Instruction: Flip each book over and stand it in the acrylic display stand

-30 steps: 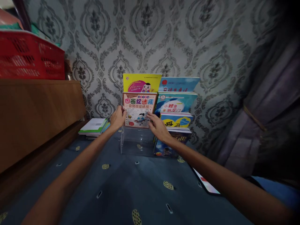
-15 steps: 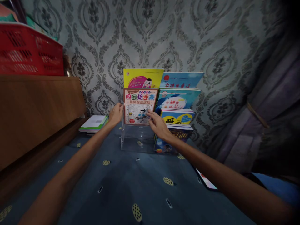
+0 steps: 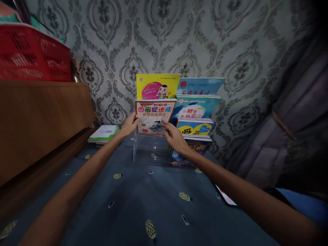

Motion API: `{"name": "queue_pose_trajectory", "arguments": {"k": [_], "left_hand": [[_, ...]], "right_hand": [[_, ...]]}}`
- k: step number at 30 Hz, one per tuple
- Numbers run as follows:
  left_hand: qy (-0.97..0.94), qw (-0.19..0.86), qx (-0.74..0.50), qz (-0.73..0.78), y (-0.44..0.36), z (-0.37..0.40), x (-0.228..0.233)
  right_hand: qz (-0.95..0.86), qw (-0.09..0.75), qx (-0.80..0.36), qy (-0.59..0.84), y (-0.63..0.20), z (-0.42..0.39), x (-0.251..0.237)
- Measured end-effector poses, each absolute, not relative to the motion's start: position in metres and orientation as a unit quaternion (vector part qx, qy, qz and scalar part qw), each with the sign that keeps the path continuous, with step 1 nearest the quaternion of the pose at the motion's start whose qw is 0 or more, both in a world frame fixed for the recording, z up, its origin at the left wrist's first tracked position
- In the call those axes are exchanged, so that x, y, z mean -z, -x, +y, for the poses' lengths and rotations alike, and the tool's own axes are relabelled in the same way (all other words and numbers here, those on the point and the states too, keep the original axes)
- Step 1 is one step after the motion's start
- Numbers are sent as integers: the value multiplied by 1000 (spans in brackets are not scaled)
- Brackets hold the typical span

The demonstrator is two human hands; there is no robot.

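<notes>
A picture book with a brownish-red border stands in the left column of a clear acrylic book rack, its top edge tipped forward. My left hand is closed on the book's left edge, thumb on the front cover. My right hand has its fingers closed at the book's lower right side; its far fingers are partly hidden. Behind stands a yellow book. The right column holds a pale blue book, a teal book, yellow-and-blue books and dark blue books.
A stack of books lies left of the rack on the dark patterned cloth. A wooden cabinet bearing a red basket stands at the left. At the right are a curtain and a phone-like device.
The picture book's top has tipped forward and lower, showing more of the yellow book behind. My left hand has shifted right onto the book's edge. My right hand stays at its lower right.
</notes>
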State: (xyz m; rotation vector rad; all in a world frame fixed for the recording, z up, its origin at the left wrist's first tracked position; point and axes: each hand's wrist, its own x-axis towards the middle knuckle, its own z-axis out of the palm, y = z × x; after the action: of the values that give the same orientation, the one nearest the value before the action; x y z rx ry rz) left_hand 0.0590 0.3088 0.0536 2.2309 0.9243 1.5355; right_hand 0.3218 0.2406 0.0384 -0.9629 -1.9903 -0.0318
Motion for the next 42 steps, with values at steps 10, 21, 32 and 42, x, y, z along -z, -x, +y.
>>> {"name": "queue_pose_trajectory", "arguments": {"k": [10, 21, 32, 42], "left_hand": [[-709, 154, -579, 372, -70, 335, -57], [-727, 108, -554, 391, -69, 325, -54], [-731, 108, -548, 393, -71, 316, -53], [-705, -30, -512, 490, -43, 290, -17]], "right_hand": [[-812, 449, -27, 371, -316, 203, -14], [-816, 394, -200, 372, -280, 120, 79], [-765, 418, -278, 404, -269, 107, 101], [-726, 441, -341, 403, -267, 111, 143]]}}
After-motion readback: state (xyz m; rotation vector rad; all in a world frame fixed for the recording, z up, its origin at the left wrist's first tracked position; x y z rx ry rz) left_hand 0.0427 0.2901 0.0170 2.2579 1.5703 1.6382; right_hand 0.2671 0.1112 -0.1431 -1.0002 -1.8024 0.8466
